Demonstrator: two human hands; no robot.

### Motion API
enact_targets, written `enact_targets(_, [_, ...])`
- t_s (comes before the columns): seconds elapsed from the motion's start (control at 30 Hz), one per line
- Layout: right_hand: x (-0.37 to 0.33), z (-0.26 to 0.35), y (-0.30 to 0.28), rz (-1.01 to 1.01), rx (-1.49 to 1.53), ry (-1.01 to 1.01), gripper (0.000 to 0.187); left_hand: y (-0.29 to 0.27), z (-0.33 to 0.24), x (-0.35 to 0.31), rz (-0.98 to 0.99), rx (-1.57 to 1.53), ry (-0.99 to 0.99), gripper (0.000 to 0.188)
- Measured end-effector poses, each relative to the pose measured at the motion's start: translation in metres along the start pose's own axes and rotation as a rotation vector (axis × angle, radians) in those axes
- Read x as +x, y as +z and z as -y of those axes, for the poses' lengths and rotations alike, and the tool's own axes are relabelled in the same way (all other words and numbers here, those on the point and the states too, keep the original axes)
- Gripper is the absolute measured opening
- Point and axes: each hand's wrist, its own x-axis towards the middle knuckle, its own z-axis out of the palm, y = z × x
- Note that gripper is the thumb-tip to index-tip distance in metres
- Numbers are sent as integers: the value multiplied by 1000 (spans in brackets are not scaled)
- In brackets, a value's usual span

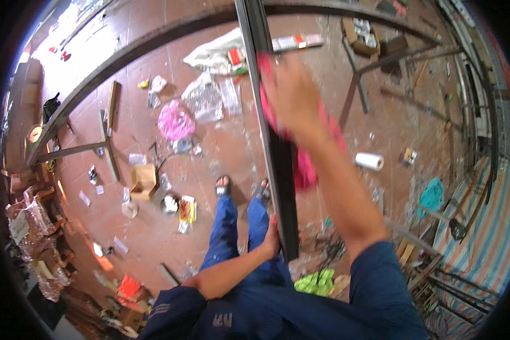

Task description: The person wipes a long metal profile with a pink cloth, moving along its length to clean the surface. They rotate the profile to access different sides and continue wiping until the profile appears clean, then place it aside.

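A long dark bar (282,187), metal by its look, runs from the top edge down to just in front of my body. My left hand (272,238) is closed around its lower end. Higher up, my right hand (294,96), blurred by motion, presses a bright pink cloth (306,167) against the bar's right side. Part of the cloth hangs below the hand along the bar. The fingertips of the right hand are partly lost in the blur.
A dark frame rail (153,41) crosses behind the bar, with legs at left and right. On the tiled floor lie a pink plastic bag (176,120), an opened cardboard box (144,181), a white roll (369,161) and a teal bag (431,195). Striped sheeting (476,226) covers the right side.
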Motion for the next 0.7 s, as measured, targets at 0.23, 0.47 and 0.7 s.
enact_targets(0.23, [-2, -3, -6, -117, 59, -151, 19, 74, -57, -3, 126, -51, 110, 113])
enact_targets(0.47, [-212, -2, -112, 268, 190, -130, 16, 161, -108, -14, -98, -143, 379, 100])
enact_targets(0.7, [-206, 2, -132, 320, 196, -186, 12, 133, -92, -10, -87, -173, 309, 96])
